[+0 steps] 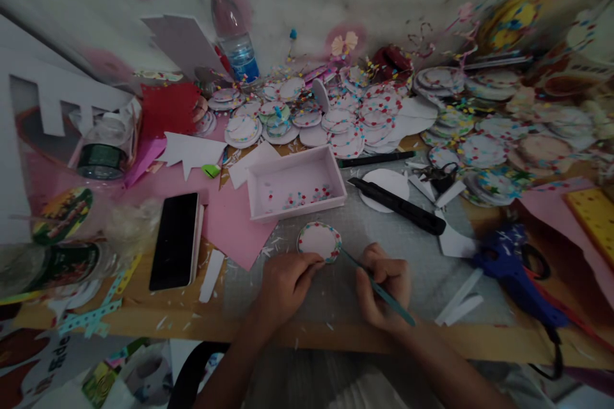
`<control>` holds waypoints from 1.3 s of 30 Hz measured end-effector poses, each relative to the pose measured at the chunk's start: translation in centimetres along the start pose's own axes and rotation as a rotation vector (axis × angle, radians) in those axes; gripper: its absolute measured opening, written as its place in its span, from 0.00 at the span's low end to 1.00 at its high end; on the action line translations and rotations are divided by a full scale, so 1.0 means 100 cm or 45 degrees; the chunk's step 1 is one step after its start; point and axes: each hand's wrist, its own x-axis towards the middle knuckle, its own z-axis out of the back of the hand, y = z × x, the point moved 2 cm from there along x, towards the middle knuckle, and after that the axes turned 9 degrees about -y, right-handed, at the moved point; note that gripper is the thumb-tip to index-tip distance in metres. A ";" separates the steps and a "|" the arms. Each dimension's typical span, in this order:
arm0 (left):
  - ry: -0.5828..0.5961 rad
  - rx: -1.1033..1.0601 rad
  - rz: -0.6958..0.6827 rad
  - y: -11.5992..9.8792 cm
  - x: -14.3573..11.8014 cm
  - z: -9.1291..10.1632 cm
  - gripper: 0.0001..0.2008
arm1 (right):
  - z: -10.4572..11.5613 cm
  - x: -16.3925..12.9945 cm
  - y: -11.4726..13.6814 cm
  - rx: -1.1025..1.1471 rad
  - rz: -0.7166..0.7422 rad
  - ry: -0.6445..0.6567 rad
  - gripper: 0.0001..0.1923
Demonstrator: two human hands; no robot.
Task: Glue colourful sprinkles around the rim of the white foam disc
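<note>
Near the front of the desk, my left hand (288, 281) pinches the lower edge of a small round paper disc (316, 241). Red, green and blue bits ring the disc's rim, and its middle is white. My right hand (384, 284) is closed around slim teal tweezers (394, 305), whose tip meets the disc's right edge. Whether the tips hold a bit is too small to tell. Just behind the disc stands an open pale pink box (297, 209) with small red and blue bits scattered inside. Beyond my right hand, a black utility knife (398, 206) lies partly over a white paper circle (387, 180).
Behind the box, decorated discs (338, 121) crowd the desk in piles. A phone (175, 241) and bottles, one an upright water bottle (235, 32), are at left. At right lie a blue glue gun (513, 268) and paper strips (463, 307). A grey cutting mat (307, 307) lies under my hands.
</note>
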 end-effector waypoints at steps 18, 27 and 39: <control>0.026 0.013 -0.014 0.000 0.001 0.001 0.10 | 0.000 -0.003 -0.003 -0.001 0.009 0.012 0.15; 0.022 0.009 0.006 -0.001 0.001 0.001 0.09 | 0.002 0.002 0.004 0.040 -0.022 -0.086 0.12; -0.021 0.003 0.010 -0.001 0.001 0.001 0.09 | 0.005 -0.001 0.001 0.145 -0.317 -0.351 0.09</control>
